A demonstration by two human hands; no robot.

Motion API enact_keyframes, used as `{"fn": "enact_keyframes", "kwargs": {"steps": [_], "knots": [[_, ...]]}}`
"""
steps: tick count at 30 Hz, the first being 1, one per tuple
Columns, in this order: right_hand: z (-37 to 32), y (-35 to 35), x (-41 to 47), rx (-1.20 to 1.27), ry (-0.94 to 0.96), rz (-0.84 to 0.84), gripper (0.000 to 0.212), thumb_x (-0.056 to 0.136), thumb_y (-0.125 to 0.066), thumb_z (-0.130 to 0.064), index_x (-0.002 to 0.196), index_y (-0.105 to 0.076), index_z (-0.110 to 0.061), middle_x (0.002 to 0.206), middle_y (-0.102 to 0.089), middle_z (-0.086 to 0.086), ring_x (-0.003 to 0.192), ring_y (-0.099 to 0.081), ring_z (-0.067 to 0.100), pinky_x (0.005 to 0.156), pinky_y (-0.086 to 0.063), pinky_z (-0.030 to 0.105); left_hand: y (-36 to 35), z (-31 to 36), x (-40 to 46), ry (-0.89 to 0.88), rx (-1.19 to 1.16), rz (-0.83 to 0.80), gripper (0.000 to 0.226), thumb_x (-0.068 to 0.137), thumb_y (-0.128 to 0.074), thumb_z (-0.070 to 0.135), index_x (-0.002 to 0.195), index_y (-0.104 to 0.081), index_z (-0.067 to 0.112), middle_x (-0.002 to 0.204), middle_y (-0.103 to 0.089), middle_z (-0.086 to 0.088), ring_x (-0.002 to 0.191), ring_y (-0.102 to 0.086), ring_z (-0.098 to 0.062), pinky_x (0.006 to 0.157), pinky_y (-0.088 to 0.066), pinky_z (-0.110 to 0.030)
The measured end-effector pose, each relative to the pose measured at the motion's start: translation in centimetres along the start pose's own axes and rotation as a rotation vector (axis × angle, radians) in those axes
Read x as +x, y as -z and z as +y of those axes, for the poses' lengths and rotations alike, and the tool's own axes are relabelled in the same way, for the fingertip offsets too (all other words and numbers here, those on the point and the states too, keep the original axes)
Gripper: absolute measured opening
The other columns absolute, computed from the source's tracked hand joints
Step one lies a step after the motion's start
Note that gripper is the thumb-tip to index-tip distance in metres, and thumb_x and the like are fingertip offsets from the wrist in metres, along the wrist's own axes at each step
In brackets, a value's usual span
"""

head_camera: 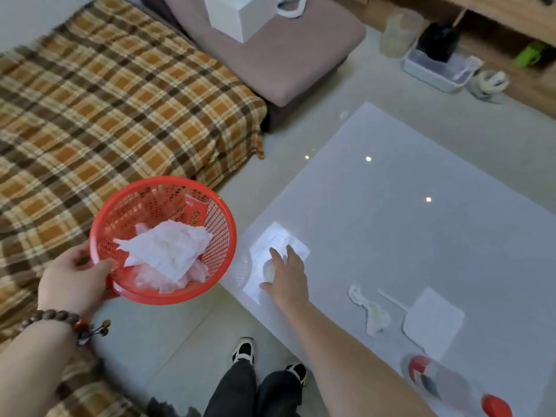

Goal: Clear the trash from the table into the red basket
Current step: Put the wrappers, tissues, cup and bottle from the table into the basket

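Observation:
My left hand (70,276) grips the rim of the red mesh basket (224,219), held beside the table's left edge. Inside it lie crumpled white tissue (168,251), clear plastic and an orange wrapper (195,213). My right hand (285,273) reaches over the pale glass table (391,206), fingers spread above a small white crumpled ball (268,270) that rests on a flat paper sheet (270,245). Whether the fingers touch the ball is unclear. Further right lie a twisted tissue (371,311), a white stick (391,299) and a square white paper (433,322).
A plastic bottle with a red label (433,377) and a red cap (496,406) lie at the table's near right corner. A plaid-covered sofa (105,115) stands to the left, a footstool (285,55) behind. My feet (245,350) stand by the table edge.

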State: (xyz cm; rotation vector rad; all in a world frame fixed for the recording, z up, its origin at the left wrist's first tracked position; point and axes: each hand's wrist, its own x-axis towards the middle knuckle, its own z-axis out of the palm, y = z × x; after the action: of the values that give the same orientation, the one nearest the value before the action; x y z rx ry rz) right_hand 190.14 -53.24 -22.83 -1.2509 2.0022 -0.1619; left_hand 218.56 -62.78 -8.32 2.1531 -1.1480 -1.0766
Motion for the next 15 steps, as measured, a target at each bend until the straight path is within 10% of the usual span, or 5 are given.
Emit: {"fn": "enact_keyframes", "kwargs": {"steps": [4, 9, 15], "knots": [[0.5, -2.6, 1.1, -0.106, -0.024, 0.033, 0.059, 0.090, -0.053, -0.011, 0.141, -0.029, -0.026, 0.145, -0.032, 0.008, 0.125, -0.040, 0.027, 0.088, -0.049, 0.036, -0.6, -2.3, 0.5, 0.045, 0.000, 0.106, 0.030, 0.083, -0.064, 0.009, 0.110, -0.063, 0.021, 0.106, -0.068, -0.021, 0.088, -0.068, -0.040, 0.078, -0.054, -0.062], [-0.8, 0.8, -0.4, 0.151, -0.043, 0.228, 0.047, 0.090, -0.057, -0.019, 0.134, -0.040, -0.023, 0.128, -0.045, 0.008, 0.110, -0.053, 0.026, 0.084, -0.047, 0.034, -1.2, -1.9, -1.1, -0.027, 0.143, 0.177, 0.030, 0.080, -0.065, 0.014, 0.110, -0.067, 0.018, 0.096, -0.071, -0.010, 0.070, -0.064, -0.021, 0.058, -0.051, -0.028], [-6.0, 10.2, -5.8, 0.605, 0.192, 0.597, 0.052, 0.081, -0.071, -0.016, 0.127, -0.051, -0.028, 0.117, -0.050, -0.006, 0.099, -0.046, -0.005, 0.075, -0.040, 0.000, -2.7, 2.7, -4.0, -0.063, 0.119, 0.033, 0.033, 0.082, -0.060, 0.011, 0.115, -0.064, 0.014, 0.101, -0.072, -0.015, 0.088, -0.068, -0.036, 0.081, -0.056, -0.049]]}}
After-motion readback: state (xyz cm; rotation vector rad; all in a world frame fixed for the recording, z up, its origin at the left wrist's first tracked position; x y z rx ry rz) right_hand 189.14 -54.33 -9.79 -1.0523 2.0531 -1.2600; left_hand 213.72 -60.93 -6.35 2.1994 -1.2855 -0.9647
